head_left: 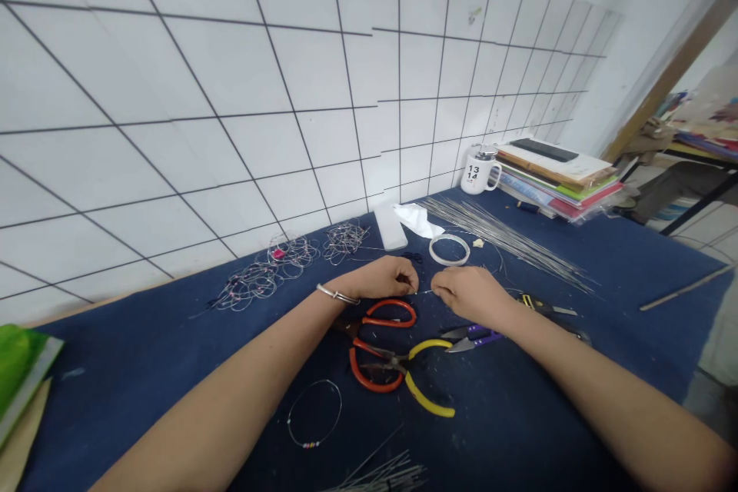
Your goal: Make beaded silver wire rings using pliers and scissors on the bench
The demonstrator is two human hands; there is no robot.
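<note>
My left hand [389,277] and my right hand [470,290] face each other over the dark blue cloth, fingers closed in a pinch. Between them runs a short stretch of thin wire [424,292], one end in each pinch; small details on it are too fine to make out. Just below my hands lie red-handled scissors [385,384], yellow-handled pliers [430,396] and purple-handled thread snips [476,340]. A yellow-and-black utility knife [533,304] is near my right wrist. A finished-looking wire loop with beads [314,413] rests at the front.
Tangled wire loops [254,280] lie along the wall at left. Behind my hands are a tape roll [449,250], a white box [390,229], tissue [418,220] and long straight wires [507,238]. A mug [477,173] and stacked papers [559,177] stand at back right.
</note>
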